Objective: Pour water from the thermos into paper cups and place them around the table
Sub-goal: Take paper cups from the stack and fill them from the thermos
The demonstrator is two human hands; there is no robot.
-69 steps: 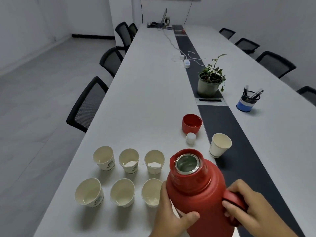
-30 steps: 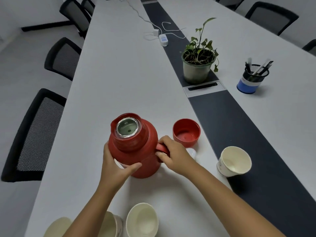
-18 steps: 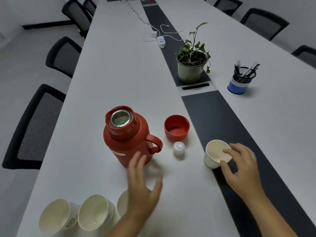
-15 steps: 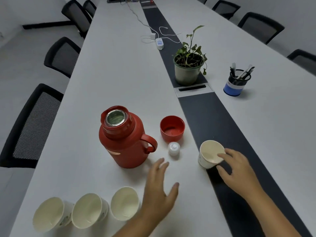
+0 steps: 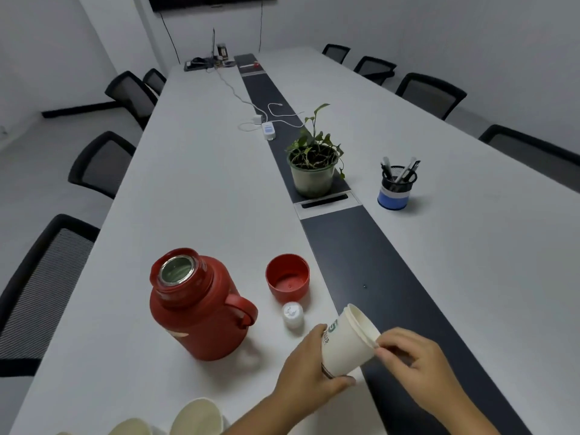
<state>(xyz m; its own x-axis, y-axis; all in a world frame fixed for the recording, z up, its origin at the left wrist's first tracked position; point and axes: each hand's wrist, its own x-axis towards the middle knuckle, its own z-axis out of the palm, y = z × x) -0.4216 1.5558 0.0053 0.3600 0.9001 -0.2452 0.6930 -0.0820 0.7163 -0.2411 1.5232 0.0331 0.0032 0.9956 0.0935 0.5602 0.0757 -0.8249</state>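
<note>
The red thermos (image 5: 196,304) stands upright on the white table (image 5: 194,189) with its mouth uncovered, handle turned toward its red cap (image 5: 287,276), which sits mouth-up just to the right of it. A small white stopper (image 5: 292,313) lies just right of the thermos handle, below the cap.

Further right of the thermos, lifted off the tabletop, is a paper cup (image 5: 346,340), tipped so its mouth points up and away. The left hand (image 5: 309,379) wraps round its base and lower wall; the right hand (image 5: 417,356) pinches the rim between thumb and fingertip. It looks like nested cups being pulled apart — there seems to be a doubled rim, though I can't be sure from here.

The risk I see is in that pinch: thin paper creases easily, and a hard tug could buckle the rim or make the cup jump free and roll toward the dark centre strip (image 5: 370,265). A jerking elbow could also knock the open thermos, and with no stopper in, anything inside would spill across the table. More cups (image 5: 196,417) sit below the thermos at the near edge — a sweeping forearm could topple those too.
</note>
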